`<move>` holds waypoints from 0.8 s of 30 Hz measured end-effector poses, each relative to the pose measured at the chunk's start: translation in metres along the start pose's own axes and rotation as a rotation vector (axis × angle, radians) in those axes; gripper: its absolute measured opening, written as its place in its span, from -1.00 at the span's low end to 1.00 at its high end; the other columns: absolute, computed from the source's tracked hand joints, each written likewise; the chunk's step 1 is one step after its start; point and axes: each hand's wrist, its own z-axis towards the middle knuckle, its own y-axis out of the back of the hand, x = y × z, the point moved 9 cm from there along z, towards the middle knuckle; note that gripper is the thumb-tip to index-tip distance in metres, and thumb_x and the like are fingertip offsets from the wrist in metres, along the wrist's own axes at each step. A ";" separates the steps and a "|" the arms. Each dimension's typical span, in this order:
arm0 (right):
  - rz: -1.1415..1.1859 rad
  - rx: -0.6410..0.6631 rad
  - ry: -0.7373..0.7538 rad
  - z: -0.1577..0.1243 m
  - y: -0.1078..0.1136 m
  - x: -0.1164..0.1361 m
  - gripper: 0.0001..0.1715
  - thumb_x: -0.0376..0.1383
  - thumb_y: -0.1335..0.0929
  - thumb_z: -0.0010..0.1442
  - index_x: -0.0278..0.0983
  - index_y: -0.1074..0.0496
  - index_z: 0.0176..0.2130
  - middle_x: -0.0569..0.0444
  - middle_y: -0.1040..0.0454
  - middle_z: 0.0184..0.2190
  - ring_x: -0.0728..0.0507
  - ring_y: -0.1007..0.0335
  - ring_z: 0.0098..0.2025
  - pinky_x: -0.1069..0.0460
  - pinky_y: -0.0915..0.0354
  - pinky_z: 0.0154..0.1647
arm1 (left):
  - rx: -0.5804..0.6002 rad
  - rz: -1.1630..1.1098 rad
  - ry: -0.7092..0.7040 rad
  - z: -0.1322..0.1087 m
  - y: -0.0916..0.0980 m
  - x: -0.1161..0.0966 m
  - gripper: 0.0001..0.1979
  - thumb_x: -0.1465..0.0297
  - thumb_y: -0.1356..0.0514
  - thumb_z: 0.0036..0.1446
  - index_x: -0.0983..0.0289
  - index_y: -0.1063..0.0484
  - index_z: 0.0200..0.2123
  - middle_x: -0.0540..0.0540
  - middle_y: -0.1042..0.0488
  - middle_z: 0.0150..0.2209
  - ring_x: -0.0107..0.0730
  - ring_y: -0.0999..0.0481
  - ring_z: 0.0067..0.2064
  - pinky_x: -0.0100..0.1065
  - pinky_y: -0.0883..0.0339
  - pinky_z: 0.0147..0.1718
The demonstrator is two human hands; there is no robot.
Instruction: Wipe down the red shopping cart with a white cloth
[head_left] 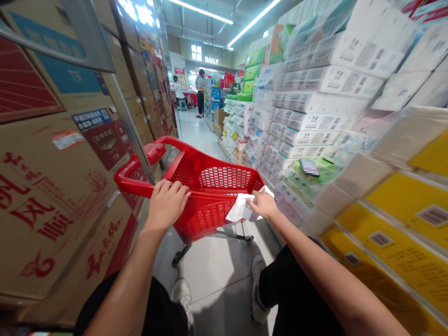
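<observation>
In front of me stands a red plastic shopping cart point(210, 212) with perforated sides, turned sideways, its handle end to the left. My left hand point(167, 201) is closed over the near rim beside the handle point(135, 184). At the other end of that rim, my right hand point(263, 204) pinches a white cloth point(241, 208) and presses it against the cart. Part of the cloth hangs down the outer side; some is hidden under the fingers. Inside the part of the basket I can see, only red plastic shows.
Printed cartons point(45, 200) are stacked close on the left, behind a metal pole point(129, 126). White tissue packs point(315, 102) and yellow packs point(381, 233) line the right. A phone point(310, 167) lies on a green pack. Farther down the aisle point(191, 128) a person point(200, 91) stands.
</observation>
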 end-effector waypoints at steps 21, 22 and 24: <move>0.073 -0.022 0.081 0.021 0.016 0.098 -0.32 0.15 -0.05 0.41 -0.28 -0.42 -0.14 -0.13 -0.58 -0.20 -0.20 -0.49 -0.19 0.02 -0.17 -0.20 | -0.030 -0.009 -0.054 0.004 -0.012 0.006 -0.75 0.26 -0.04 0.31 0.18 -0.49 -0.15 0.16 -0.52 -0.23 -0.07 -0.39 -0.10 0.00 -0.13 0.11; 0.043 -0.020 0.051 0.015 0.013 0.076 -0.33 0.16 -0.07 0.40 -0.28 -0.43 -0.14 -0.14 -0.58 -0.20 -0.21 -0.49 -0.18 0.02 -0.17 -0.19 | -0.028 -0.016 -0.051 0.004 -0.012 0.006 -0.75 0.26 -0.04 0.31 0.18 -0.49 -0.15 0.16 -0.52 -0.22 -0.07 -0.39 -0.10 0.01 -0.12 0.11; -0.009 -0.014 -0.017 0.005 0.007 0.034 -0.35 0.16 -0.12 0.38 -0.29 -0.43 -0.16 -0.14 -0.58 -0.22 -0.21 -0.49 -0.18 0.02 -0.15 -0.21 | -0.023 -0.031 -0.047 0.004 -0.012 0.006 -0.75 0.25 -0.03 0.31 0.17 -0.49 -0.15 0.16 -0.52 -0.22 -0.07 -0.39 -0.09 0.00 -0.12 0.11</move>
